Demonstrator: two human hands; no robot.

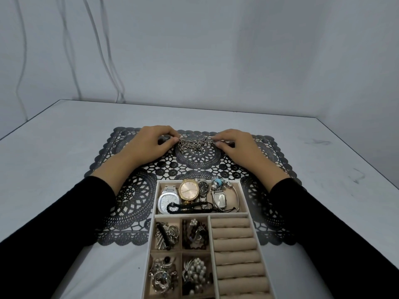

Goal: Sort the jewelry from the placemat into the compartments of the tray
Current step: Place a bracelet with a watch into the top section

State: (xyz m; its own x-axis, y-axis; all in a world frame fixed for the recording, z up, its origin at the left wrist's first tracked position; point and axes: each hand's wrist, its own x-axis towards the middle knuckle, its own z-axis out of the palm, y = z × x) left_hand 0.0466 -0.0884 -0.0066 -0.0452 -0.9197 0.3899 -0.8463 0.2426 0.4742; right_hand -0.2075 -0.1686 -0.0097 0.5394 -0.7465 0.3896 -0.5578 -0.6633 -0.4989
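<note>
A tangle of silver chain (194,143) lies on the far middle of the black lace placemat (129,203). My left hand (149,143) pinches its left end, and my right hand (235,145) pinches its right end. The beige tray (246,209) sits near me. Its top compartment holds several watches (189,190) and bracelets. Four small compartments on the left hold mixed jewelry (167,235), among it pearl pieces (195,270). The ring rolls (234,244) on the right carry nothing that I can see.
The placemat lies on a white table (54,147) whose left and right edges are in view. A pale wall with hanging cables (108,61) stands behind the table's far edge.
</note>
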